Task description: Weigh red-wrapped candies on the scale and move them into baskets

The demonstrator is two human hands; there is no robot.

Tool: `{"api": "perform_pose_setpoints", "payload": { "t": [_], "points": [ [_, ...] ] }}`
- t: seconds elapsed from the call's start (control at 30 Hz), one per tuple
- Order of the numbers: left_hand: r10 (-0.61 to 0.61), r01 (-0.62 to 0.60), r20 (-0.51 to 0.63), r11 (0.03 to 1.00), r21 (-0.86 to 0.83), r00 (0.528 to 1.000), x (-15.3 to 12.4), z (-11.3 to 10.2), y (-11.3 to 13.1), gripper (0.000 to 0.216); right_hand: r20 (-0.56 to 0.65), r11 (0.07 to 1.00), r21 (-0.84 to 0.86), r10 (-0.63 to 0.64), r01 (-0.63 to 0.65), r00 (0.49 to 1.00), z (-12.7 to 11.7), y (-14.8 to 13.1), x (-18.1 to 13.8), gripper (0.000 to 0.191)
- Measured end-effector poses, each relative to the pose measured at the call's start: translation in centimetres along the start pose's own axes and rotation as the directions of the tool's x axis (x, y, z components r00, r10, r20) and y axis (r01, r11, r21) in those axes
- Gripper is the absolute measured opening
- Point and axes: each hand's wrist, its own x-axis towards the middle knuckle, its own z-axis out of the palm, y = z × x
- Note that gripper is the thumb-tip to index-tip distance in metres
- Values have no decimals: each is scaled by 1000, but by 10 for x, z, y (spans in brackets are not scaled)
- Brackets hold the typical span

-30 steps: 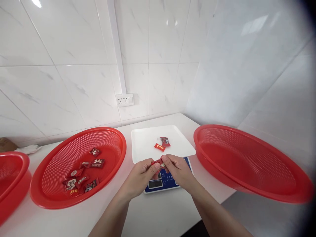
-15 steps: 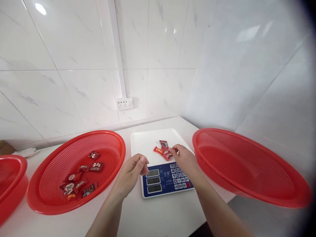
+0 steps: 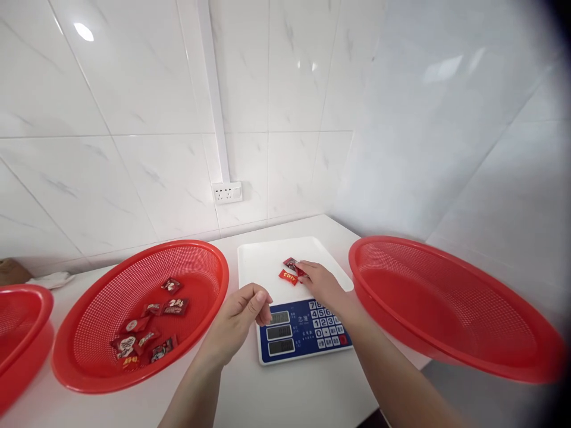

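Observation:
A digital scale (image 3: 303, 333) with a blue keypad panel carries a white tray (image 3: 267, 261). Three small red candy packets (image 3: 289, 270) lie close together on the tray. My right hand (image 3: 321, 284) reaches over the keypad onto the tray, fingers together and pinched on the nearest red packet (image 3: 300, 271), which they partly cover. My left hand (image 3: 241, 318) hovers just left of the scale's displays, fingers curled in with the thumb against the forefinger and nothing in them.
A red mesh basket (image 3: 200, 252) on the left holds several red candy packets (image 3: 149, 324). Another red mesh basket (image 3: 401, 249) stands at the right, overhanging the counter edge. A third red basket (image 3: 27, 303) shows at the far left. A wall socket (image 3: 227, 192) sits behind.
Both hands held one packet together over the scale a second ago. My right hand has carried it forward onto the tray beside the other two. My left hand has drawn back, without a packet.

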Motion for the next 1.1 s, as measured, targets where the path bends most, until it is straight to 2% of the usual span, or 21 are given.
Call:
{"api": "perform_pose_setpoints", "payload": {
  "t": [0.13, 0.3, 0.47, 0.6, 0.7, 0.9, 1.03, 1.1],
  "points": [
    [3, -3, -6, 1000, -8, 1000, 0, -1, 1, 36, 52, 997, 22, -78, 77, 996, 1, -10, 13, 40],
    [16, -16, -30, 1000, -8, 999, 0, -4, 0, 35, 35, 989, 92, -117, 114, 992, 6, -21, 15, 38],
    [10, -10, -30, 1000, -6, 999, 1, -5, -1, 35, 120, 970, 101, -234, 223, 965, 17, -25, 14, 41],
    [11, -12, -21, 1000, -12, 1000, 1, -6, 1, 34, 132, 983, 82, -175, 166, 976, 15, -20, 13, 43],
    [11, -11, -27, 1000, -3, 1000, 0, -7, 2, 35, 98, 990, 94, -115, 105, 989, 6, -14, 8, 49],
    [3, -3, -28, 1000, 12, 1000, 0, -6, 1, 35, 37, 995, 104, -2, -2, 999, -6, -8, -2, 31],
    [-10, 11, -23, 999, 40, 1000, 1, -4, -1, 33, -5, 978, 204, 45, -43, 999, -7, -11, -6, 28],
    [-16, 18, -26, 996, 90, 1000, 2, -2, -2, 32, -36, 943, 328, 76, -60, 996, -9, -17, -10, 25]
  ]
}}
